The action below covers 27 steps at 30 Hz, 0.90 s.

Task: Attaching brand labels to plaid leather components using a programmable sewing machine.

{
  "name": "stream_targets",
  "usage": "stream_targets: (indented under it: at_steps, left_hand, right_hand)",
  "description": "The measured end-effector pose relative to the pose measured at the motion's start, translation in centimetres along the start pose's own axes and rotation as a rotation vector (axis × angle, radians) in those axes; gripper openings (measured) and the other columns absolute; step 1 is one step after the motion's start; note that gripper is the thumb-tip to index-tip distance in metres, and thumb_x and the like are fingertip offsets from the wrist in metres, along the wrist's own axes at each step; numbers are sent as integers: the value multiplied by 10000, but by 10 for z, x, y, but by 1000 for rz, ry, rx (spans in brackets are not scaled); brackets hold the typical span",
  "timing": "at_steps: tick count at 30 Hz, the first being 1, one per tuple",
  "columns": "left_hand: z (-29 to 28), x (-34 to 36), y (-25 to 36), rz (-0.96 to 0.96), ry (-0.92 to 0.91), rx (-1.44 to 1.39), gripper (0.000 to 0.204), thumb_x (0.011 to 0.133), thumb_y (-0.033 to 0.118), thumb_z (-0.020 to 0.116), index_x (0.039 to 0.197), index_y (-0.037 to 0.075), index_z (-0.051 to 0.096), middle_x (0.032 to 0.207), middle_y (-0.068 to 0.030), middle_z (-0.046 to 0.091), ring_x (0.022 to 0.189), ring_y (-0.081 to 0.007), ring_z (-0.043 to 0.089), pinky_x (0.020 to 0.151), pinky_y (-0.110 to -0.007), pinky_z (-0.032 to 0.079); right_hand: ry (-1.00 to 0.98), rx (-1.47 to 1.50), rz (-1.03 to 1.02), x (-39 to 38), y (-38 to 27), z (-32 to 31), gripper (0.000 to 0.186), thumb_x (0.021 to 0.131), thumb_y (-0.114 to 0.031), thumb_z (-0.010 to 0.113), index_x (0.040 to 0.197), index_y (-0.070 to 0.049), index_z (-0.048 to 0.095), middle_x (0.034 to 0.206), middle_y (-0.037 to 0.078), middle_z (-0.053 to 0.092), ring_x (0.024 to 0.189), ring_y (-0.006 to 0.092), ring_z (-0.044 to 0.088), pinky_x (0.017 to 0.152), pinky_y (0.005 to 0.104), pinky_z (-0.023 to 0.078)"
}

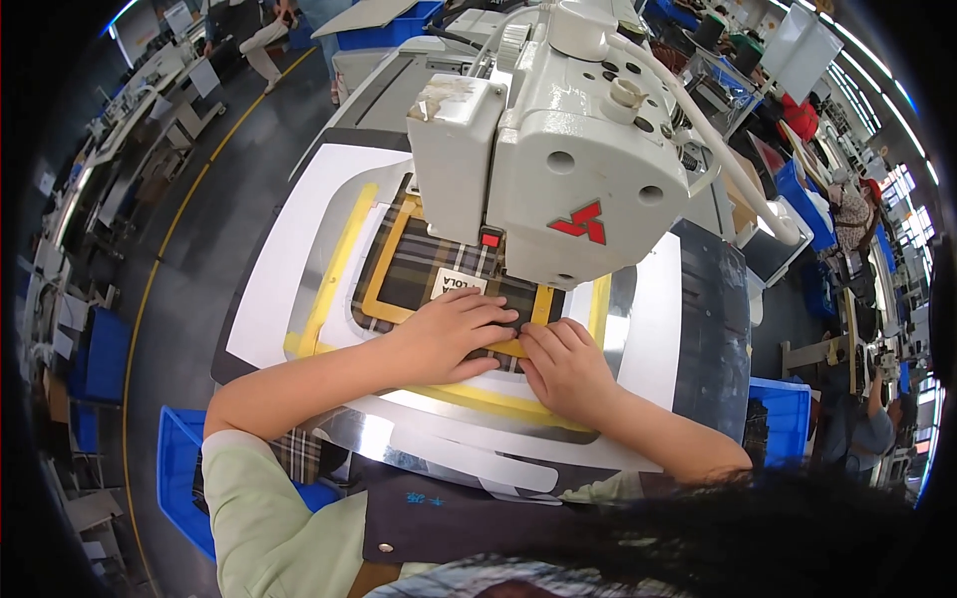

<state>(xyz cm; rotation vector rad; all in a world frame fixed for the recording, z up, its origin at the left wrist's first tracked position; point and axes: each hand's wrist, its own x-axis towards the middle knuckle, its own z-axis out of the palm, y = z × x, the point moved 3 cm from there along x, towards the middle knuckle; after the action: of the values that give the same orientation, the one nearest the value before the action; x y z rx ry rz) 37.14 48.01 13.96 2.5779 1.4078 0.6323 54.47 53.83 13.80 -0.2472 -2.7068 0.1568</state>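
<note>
Where both hands (454, 327) (570, 371) nearly meet, a yellow frame (385, 267) lies beneath.

From where I stand, the left hand (449, 332) covers the near edge of a white label (454, 279) and, with the right hand (572, 371), conceals part of the yellow frame (387, 310). Beyond them, the sewing machine head (598, 169) hides the frame's far right corner; its top is cut off. Left of the hands, a pale green sleeve (249, 508) partly obscures plaid cloth (297, 456). Right of them, a bin's (791, 409) dark contents: indistinct.
</note>
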Motion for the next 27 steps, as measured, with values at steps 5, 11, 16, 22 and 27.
stream_targets:
  at_steps: [5,11,16,22,27]
  left_hand:
    - [-4,-5,2,-68,-36,27,423,825,345,612,1153,80,579,1275,-81,526,1223,-268,451,1078,-424,295]
    - [-6,-3,5,-101,-48,-11,442,800,344,613,1149,72,590,1271,-70,531,1183,-277,469,1058,-428,303]
    - [-8,-4,8,-141,-32,-4,447,815,372,588,1139,65,617,1103,-158,587,1066,-292,528,1047,-409,317]
    - [-4,-10,3,-165,-45,57,423,823,350,585,1149,83,629,895,-165,563,922,-305,543,900,-410,397]
    - [-4,-13,0,-134,-18,22,416,824,344,585,1145,85,633,877,-150,570,899,-295,550,875,-397,402]
  right_hand:
    - [67,51,53,-1,2,-3,285,787,-164,637,1016,-5,579,1078,99,577,936,268,550,843,386,436]
    - [140,82,123,-8,9,1,233,774,-129,645,960,-7,576,1035,109,587,907,289,572,785,369,474]
    - [156,55,122,-10,10,4,181,785,-124,620,919,-7,586,948,114,585,881,272,568,788,358,474]
    - [188,25,124,-10,9,6,151,772,-109,618,881,-8,597,890,107,572,837,269,566,733,358,486]
    - [201,38,116,-9,8,5,172,750,-110,638,877,-2,596,900,110,577,837,268,568,718,353,489]
